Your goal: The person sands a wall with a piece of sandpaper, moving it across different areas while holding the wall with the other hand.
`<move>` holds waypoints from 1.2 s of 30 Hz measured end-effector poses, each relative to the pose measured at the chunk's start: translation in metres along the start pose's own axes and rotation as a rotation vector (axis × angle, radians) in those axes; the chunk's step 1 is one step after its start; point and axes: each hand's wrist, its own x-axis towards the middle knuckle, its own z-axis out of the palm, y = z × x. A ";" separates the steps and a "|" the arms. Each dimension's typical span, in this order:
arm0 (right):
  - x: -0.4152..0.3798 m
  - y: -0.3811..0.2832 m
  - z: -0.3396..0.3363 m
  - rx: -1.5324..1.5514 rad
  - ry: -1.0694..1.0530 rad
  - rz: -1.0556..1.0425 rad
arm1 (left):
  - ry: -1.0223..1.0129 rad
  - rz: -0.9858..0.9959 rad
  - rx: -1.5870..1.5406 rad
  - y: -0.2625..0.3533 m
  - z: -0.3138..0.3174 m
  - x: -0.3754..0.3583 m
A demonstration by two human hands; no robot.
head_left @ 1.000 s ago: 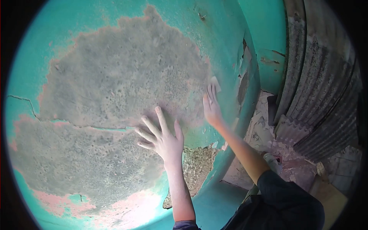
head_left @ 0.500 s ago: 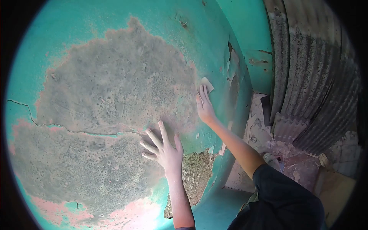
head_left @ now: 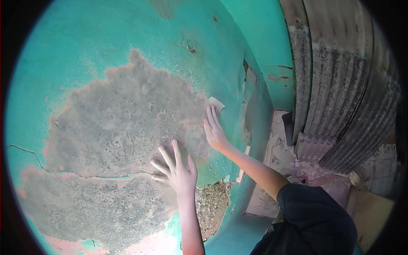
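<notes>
A turquoise wall (head_left: 106, 51) fills the view, with a large grey patch (head_left: 123, 123) where paint has come off and pink undercoat at its edges. My left hand (head_left: 175, 168) lies flat on the wall with fingers spread, on the lower edge of the bare patch. My right hand (head_left: 213, 127) presses a small pale sheet of sandpaper (head_left: 215, 103) against the wall at the patch's right edge, its corner sticking out past my fingertips.
A crack (head_left: 63, 172) runs across the wall at the left. Rough exposed masonry (head_left: 210, 204) shows below my left hand. Corrugated metal sheets (head_left: 340, 85) lean at the right. Paint flakes and debris cover the floor (head_left: 289, 157). My shoe (head_left: 297, 180) is partly visible.
The view has shifted so the wall patch sits lower in frame. My right hand with the sandpaper slid left and slightly down in the frame along the patch's right edge; my left hand stayed planted.
</notes>
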 end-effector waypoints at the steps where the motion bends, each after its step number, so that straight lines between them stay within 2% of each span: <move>1: -0.016 0.001 0.002 -0.098 -0.045 -0.077 | -0.045 -0.032 0.027 0.003 0.000 0.002; 2: -0.033 0.000 0.003 -0.196 -0.088 -0.159 | -0.086 -0.065 0.053 0.006 0.002 0.005; 4: -0.088 0.001 0.005 -0.206 -0.261 -0.161 | -0.088 -0.079 0.061 0.006 0.005 0.005; 5: -0.092 0.002 0.000 -0.201 -0.263 -0.162 | -0.111 -0.087 0.063 0.006 0.005 0.005; 7: -0.095 0.007 -0.006 -0.287 -0.414 -0.069 | -0.138 -0.105 0.068 0.008 0.006 0.006; 9: -0.050 0.023 -0.002 -0.172 -0.242 0.009 | -0.127 -0.100 0.099 0.008 0.007 0.005; 11: 0.006 0.026 -0.014 -0.168 -0.125 -0.164 | -0.111 -0.097 0.136 0.006 0.008 0.003; 12: 0.013 0.024 -0.017 -0.183 -0.119 -0.157 | -0.086 -0.087 0.160 0.009 0.009 0.004; 14: 0.027 0.017 -0.015 -0.090 -0.050 0.004 | -0.107 -0.089 0.167 0.009 0.014 0.002; 18: -0.053 0.024 -0.006 -0.193 -0.117 -0.117 | -0.116 -0.114 0.187 0.008 0.019 0.002; 20: -0.073 0.016 -0.018 -0.276 -0.435 -0.020 | -0.087 -0.105 0.201 0.007 0.021 0.003; 21: -0.060 0.019 -0.019 -0.277 -0.433 -0.025 | -0.062 -0.097 0.217 0.006 0.024 0.003; 23: -0.021 0.026 -0.020 -0.292 -0.233 -0.140 | -0.049 -0.084 0.235 0.006 0.024 0.001; 26: 0.028 0.013 -0.023 -0.148 -0.113 -0.077 | -0.093 -0.116 0.195 0.009 0.021 0.001; 28: 0.013 0.013 -0.016 -0.137 -0.099 -0.064 | -0.064 -0.106 0.205 0.008 0.023 0.001; 31: -0.053 0.012 -0.010 -0.172 -0.209 -0.060 | -0.078 -0.115 0.198 0.011 0.016 0.004; 33: -0.080 0.010 -0.022 -0.288 -0.514 -0.029 | -0.073 -0.115 0.202 0.009 0.016 0.004; 34: -0.070 0.014 -0.020 -0.286 -0.518 -0.034 | -0.072 -0.115 0.197 0.010 0.017 0.004; 36: -0.027 0.029 -0.016 -0.283 -0.234 -0.169 | -0.099 -0.125 0.190 0.011 0.019 0.003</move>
